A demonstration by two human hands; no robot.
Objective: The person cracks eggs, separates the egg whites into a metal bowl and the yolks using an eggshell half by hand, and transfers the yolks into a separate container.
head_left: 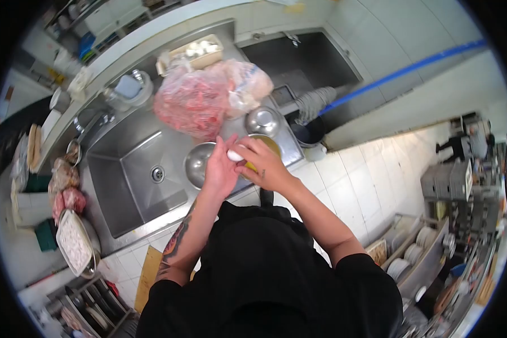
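Observation:
A white egg (236, 155) is between my two hands, above the edge of the steel counter. My right hand (265, 163) has its fingers wrapped round the egg. My left hand (222, 168) is beside it with the palm up and the fingers stretched out, touching or very near the egg. Below and to the left is a steel bowl (198, 164). Partly hidden behind my right hand is a bowl with something yellow (268, 143) in it. A smaller steel bowl (262, 120) stands just beyond.
Large plastic bags of reddish meat (192, 102) lie beyond my hands, with a tray of eggs (204, 53) behind them. An empty sink basin (138, 177) is at the left, a dark sink (304, 59) at the back right. A mop head (314, 105) hangs near a bucket.

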